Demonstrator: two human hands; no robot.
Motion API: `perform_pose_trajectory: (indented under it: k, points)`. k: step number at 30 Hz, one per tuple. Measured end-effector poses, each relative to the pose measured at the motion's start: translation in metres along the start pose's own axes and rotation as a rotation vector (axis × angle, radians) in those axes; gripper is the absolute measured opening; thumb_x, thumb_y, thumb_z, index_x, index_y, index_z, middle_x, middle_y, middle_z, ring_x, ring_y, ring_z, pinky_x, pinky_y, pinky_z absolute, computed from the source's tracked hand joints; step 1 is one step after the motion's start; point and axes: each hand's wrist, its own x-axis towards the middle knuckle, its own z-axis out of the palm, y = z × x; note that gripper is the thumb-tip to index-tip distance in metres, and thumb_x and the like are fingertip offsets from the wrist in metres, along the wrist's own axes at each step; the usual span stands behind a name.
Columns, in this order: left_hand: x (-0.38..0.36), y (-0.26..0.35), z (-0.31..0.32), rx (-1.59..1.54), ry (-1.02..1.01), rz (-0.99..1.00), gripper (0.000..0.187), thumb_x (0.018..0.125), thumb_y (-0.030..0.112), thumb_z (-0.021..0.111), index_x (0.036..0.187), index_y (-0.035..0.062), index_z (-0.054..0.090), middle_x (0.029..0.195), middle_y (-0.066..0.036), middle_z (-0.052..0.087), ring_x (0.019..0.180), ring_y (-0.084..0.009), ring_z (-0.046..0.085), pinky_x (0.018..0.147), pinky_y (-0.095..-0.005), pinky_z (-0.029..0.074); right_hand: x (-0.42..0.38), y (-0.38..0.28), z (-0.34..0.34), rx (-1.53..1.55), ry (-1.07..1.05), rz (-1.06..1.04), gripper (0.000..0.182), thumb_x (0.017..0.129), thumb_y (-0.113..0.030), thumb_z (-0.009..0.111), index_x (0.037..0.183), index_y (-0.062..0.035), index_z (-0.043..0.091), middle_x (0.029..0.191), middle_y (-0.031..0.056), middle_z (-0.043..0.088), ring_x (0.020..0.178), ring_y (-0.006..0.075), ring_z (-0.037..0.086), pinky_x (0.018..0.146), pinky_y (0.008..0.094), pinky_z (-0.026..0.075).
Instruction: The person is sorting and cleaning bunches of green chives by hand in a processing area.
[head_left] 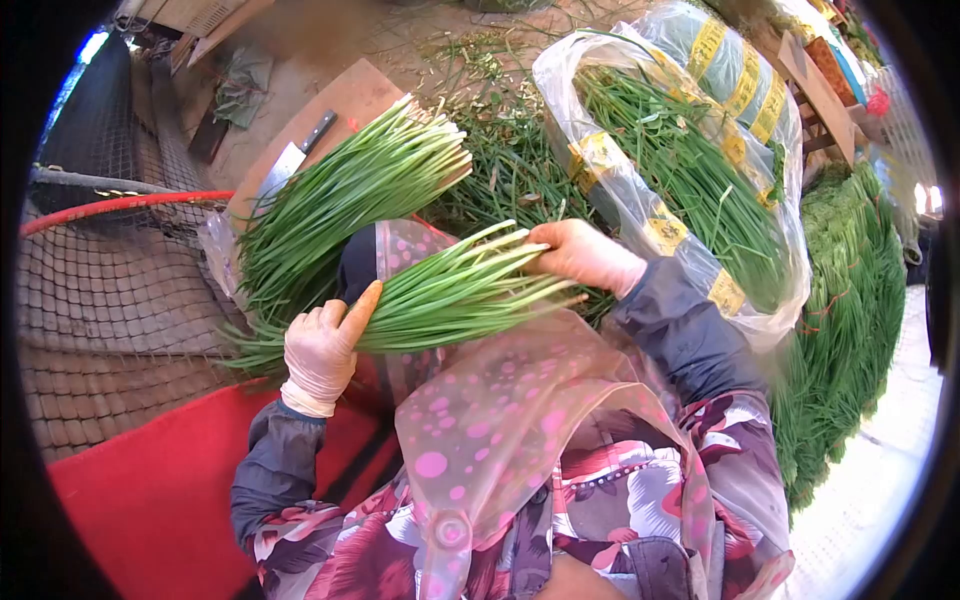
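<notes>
A bunch of garlic chives [450,300] lies across my lap, white stem ends to the right and green leaves to the left. My left hand [322,350], in a thin pale glove, is wrapped round its leafy part, with the thumb on top. At the white ends, my gloved right hand [585,255] has its fingers closed on some stems; the fingertips are partly hidden. Just beyond the bunch, a larger pile of chives [350,200] rests on a brown board [365,90]. A knife [288,165] lies on that board, partly covered by the leaves.
Loose chives and trimmings [510,165] cover the ground ahead. On the right stands an open clear plastic bag [560,75] with yellow tape, holding more chives [690,170]. Bundled greens [840,310] are stacked far right. Netting with a red rim [130,208] is at left.
</notes>
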Motion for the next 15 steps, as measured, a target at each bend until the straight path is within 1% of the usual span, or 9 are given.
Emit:
perform_pose_trajectory:
  k: [1, 3, 6, 7, 9, 11, 12, 13, 15]
  points:
    - [-0.002, -0.001, -0.002, 0.003, -0.002, -0.002, 0.068, 0.064, 0.002, 0.061, 0.13, 0.0217, 0.061, 0.079, -0.003, 0.052, 0.064, -0.0239, 0.055, 0.058, -0.0367, 0.044, -0.001, 0.015, -0.018, 0.158, 0.097, 0.072, 0.027, 0.089, -0.024, 0.064, 0.103, -0.0014, 0.069, 0.083, 0.0051, 0.07, 0.066, 0.0084, 0.06, 0.057, 0.0246, 0.047]
    - [-0.005, -0.005, -0.004, 0.043, 0.031, 0.005, 0.069, 0.064, 0.003, 0.061, 0.13, 0.0221, 0.061, 0.08, -0.004, 0.052, 0.064, -0.0236, 0.055, 0.058, -0.0367, 0.043, -0.003, 0.028, -0.052, 0.211, 0.389, 0.193, 0.032, 0.09, -0.032, 0.064, 0.102, -0.0029, 0.069, 0.083, 0.0034, 0.069, 0.056, 0.0045, 0.052, 0.05, 0.0215, 0.041]
    - [0.004, 0.0, -0.005, 0.068, 0.05, 0.047, 0.069, 0.064, 0.003, 0.06, 0.131, 0.0228, 0.06, 0.08, -0.004, 0.052, 0.065, -0.0229, 0.054, 0.058, -0.0363, 0.043, -0.021, -0.034, -0.034, 0.286, 0.279, 0.116, 0.04, 0.088, -0.042, 0.065, 0.096, -0.0024, 0.071, 0.075, 0.0015, 0.067, 0.05, 0.0044, 0.046, 0.049, 0.0223, 0.04]
    - [0.009, 0.002, -0.005, 0.068, 0.055, 0.05, 0.069, 0.064, 0.003, 0.06, 0.131, 0.0228, 0.06, 0.08, -0.004, 0.052, 0.065, -0.0229, 0.054, 0.058, -0.0363, 0.043, -0.02, -0.047, -0.022, 0.107, 0.219, 0.22, 0.04, 0.09, -0.043, 0.065, 0.091, -0.0031, 0.072, 0.067, 0.0014, 0.063, 0.047, 0.0057, 0.043, 0.047, 0.0236, 0.038]
    - [0.014, 0.007, -0.005, 0.099, 0.062, 0.054, 0.068, 0.066, 0.003, 0.059, 0.131, 0.0238, 0.06, 0.08, -0.004, 0.051, 0.064, -0.0222, 0.053, 0.057, -0.0358, 0.043, -0.025, -0.06, 0.002, -0.094, 0.144, 0.147, 0.042, 0.088, -0.044, 0.067, 0.091, -0.0028, 0.074, 0.064, 0.0023, 0.063, 0.049, 0.008, 0.049, 0.049, 0.0259, 0.041]
    - [0.019, 0.01, -0.003, 0.112, 0.053, 0.067, 0.067, 0.068, 0.004, 0.059, 0.132, 0.0245, 0.059, 0.079, -0.004, 0.05, 0.063, -0.0219, 0.052, 0.056, -0.0357, 0.042, -0.011, -0.047, 0.018, -0.274, 0.105, 0.099, 0.05, 0.082, -0.054, 0.068, 0.092, -0.0054, 0.075, 0.064, 0.0091, 0.065, 0.056, 0.0183, 0.062, 0.06, 0.0328, 0.05]
    - [0.022, 0.011, -0.002, 0.128, 0.044, 0.079, 0.065, 0.07, 0.005, 0.058, 0.132, 0.0252, 0.059, 0.078, -0.003, 0.048, 0.062, -0.0216, 0.052, 0.056, -0.0356, 0.042, -0.009, -0.047, 0.024, -0.312, 0.095, 0.106, 0.046, 0.081, -0.052, 0.068, 0.093, -0.0085, 0.075, 0.068, 0.0097, 0.067, 0.057, 0.0209, 0.063, 0.062, 0.0343, 0.05]
    - [0.024, 0.013, -0.001, 0.129, 0.045, 0.079, 0.065, 0.07, 0.005, 0.058, 0.132, 0.0252, 0.059, 0.078, -0.003, 0.048, 0.062, -0.0216, 0.052, 0.056, -0.0356, 0.042, -0.006, -0.045, 0.03, -0.261, 0.1, 0.065, 0.047, 0.083, -0.051, 0.068, 0.098, -0.0068, 0.074, 0.069, 0.0068, 0.068, 0.054, 0.0161, 0.061, 0.057, 0.0314, 0.049]
    - [0.027, 0.017, 0.0, 0.143, 0.019, 0.106, 0.062, 0.073, 0.009, 0.057, 0.132, 0.0267, 0.058, 0.077, -0.003, 0.047, 0.061, -0.021, 0.051, 0.054, -0.0354, 0.042, 0.0, -0.039, 0.04, 0.16, 0.02, 0.145, 0.041, 0.086, -0.045, 0.068, 0.097, -0.0055, 0.073, 0.064, 0.0008, 0.064, 0.05, 0.0095, 0.054, 0.051, 0.0272, 0.045]
